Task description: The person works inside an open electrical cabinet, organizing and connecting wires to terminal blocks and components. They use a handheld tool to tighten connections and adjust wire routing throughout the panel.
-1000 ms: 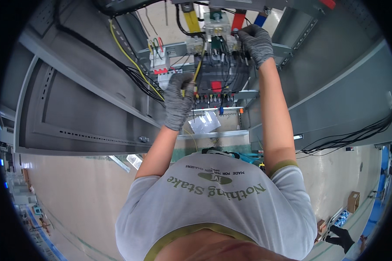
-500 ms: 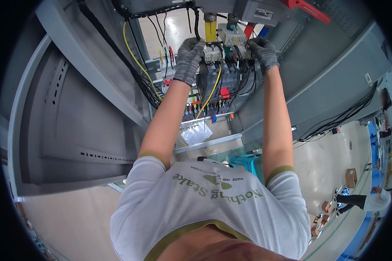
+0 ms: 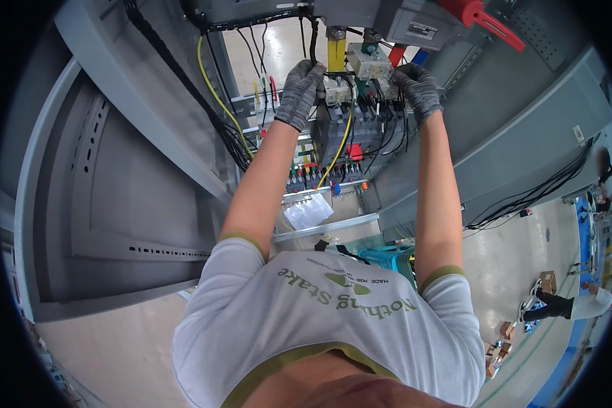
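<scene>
Both of my hands wear grey knit gloves and reach into an open metal electrical cabinet. My left hand [image 3: 300,90] is closed with its fingers at the left side of a pale, boxy current transformer [image 3: 337,90], below a yellow busbar [image 3: 336,54]. My right hand [image 3: 418,90] curls its fingers against the right side of another pale current transformer [image 3: 386,88], near a red busbar [image 3: 396,54]. Some fingertips are hidden on both hands. Between them sits a third pale transformer [image 3: 370,61]. Below is a dark grey circuit breaker [image 3: 347,136], with a yellow wire [image 3: 345,139] and black wires around it.
A cabinet door [image 3: 143,197] stands at the left, and a grey side panel [image 3: 523,129] at the right. Black cable bundles [image 3: 183,88] run down the left. A red handle [image 3: 486,20] juts out top right. Far right, a person [image 3: 571,306] is near cardboard boxes [image 3: 500,350].
The cabinet parts and both hands appear shifted slightly right and down in the view. Both hands keep their places beside the transformers. The person far right has changed position a little.
</scene>
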A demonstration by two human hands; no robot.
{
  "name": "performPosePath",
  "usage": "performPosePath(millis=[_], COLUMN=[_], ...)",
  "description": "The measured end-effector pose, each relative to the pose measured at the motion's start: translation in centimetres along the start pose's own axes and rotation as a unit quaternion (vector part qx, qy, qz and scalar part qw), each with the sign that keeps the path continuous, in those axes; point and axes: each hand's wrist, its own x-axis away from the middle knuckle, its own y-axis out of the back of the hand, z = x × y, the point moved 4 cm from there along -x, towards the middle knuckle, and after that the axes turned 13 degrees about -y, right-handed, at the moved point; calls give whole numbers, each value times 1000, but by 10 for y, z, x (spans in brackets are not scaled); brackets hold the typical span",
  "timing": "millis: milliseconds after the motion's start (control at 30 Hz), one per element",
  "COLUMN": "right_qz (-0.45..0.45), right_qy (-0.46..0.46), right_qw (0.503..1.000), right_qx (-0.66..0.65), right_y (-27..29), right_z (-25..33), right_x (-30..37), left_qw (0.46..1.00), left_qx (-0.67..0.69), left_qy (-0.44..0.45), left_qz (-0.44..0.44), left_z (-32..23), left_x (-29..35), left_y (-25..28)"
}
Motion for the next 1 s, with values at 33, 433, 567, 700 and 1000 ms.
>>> performPosePath(millis=[33, 433, 567, 700, 1000], right_qz=[1, -141, -123, -109, -49], right_qy=[6, 150, 106, 109, 22], right_qw=[1000, 925, 917, 939, 995], right_qx=[14, 318, 364, 309, -80], right_y=[0, -88, -94, -97, -108], right_z=[4, 43, 40, 43, 33], right_x=[1, 107, 101, 97, 106], left_qw=[1000, 913, 833, 806, 847], left_qx=[-4, -221, -450, -527, -458], left_qy=[1, -337, -320, -251, -252], left_qz=[-5, -69, 32, 100, 94], left_z=[2, -21, -34, -52, -44], left_x=[-3, 27, 26, 26, 15], left_y=[0, -5, -7, -16, -14])
